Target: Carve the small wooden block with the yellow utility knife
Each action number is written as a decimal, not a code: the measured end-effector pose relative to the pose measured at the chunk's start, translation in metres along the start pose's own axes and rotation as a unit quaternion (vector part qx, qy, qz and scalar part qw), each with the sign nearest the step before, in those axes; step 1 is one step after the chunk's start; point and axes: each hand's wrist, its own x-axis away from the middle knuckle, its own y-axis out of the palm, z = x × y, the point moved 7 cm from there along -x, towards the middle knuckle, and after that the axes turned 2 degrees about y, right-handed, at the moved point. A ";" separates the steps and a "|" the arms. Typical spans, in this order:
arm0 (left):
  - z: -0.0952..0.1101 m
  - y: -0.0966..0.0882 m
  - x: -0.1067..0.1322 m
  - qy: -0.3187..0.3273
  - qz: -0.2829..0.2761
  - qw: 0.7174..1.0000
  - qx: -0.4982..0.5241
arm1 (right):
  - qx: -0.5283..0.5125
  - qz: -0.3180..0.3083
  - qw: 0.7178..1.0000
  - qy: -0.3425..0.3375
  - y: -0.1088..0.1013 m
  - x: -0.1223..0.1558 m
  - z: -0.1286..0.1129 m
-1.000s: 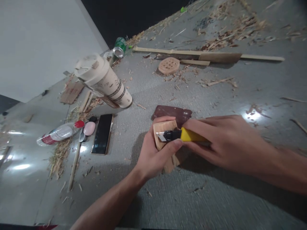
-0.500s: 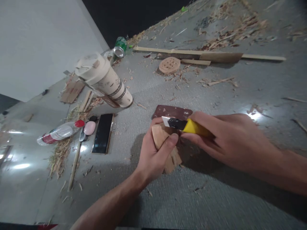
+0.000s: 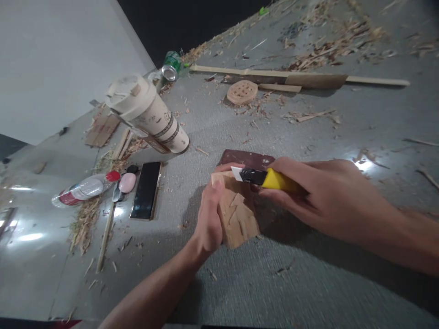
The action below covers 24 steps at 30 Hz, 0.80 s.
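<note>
My left hand (image 3: pixel 210 214) grips a pale wooden block (image 3: pixel 238 217) along its left side, the thumb lying near the top corner. Carved shapes stand out in relief on the block's face. In my right hand (image 3: pixel 318 196) is a yellow and black utility knife (image 3: pixel 274 178), its blade pointing left. The blade tip lies by the block's upper edge; whether it touches the wood I cannot tell. Just behind the block a dark reddish-brown slab (image 3: pixel 247 158) rests on the table, partly hidden by my hands.
A lidded cup (image 3: pixel 154 114), a phone (image 3: pixel 146 190) and a plastic bottle (image 3: pixel 85 188) lie or stand to the left. Farther back are a green can (image 3: pixel 170 66), a carved wooden disc (image 3: pixel 242 92) and a long wooden stick (image 3: pixel 373 81). Wood shavings (image 3: pixel 329 50) litter the table.
My left thumb has shifted from across the block's middle to its upper left, and the block has turned so its carved face shows. The knife has hardly moved.
</note>
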 end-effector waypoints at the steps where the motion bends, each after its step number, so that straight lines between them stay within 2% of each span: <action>1: 0.001 0.000 0.000 0.006 0.008 1.000 0.021 | -0.007 -0.008 1.000 0.004 0.001 0.000 0.001; 3: 0.005 0.001 -0.001 0.023 0.015 0.998 0.048 | -0.021 -0.022 0.999 0.012 0.003 -0.001 0.003; 6: 0.009 0.003 -0.002 0.045 0.016 0.998 0.037 | -0.025 -0.033 0.999 0.018 0.004 -0.001 0.005; 12: 0.010 0.001 -0.001 0.039 0.034 0.998 0.029 | -0.006 -0.026 1.000 -0.003 0.003 -0.001 0.002; 20: 0.014 0.008 -0.002 0.056 0.014 0.996 0.065 | -0.027 -0.038 0.999 0.002 0.006 0.002 0.002; 24: 0.013 0.006 -0.002 0.038 0.019 0.997 0.059 | -0.038 -0.048 0.998 -0.032 0.007 0.002 -0.003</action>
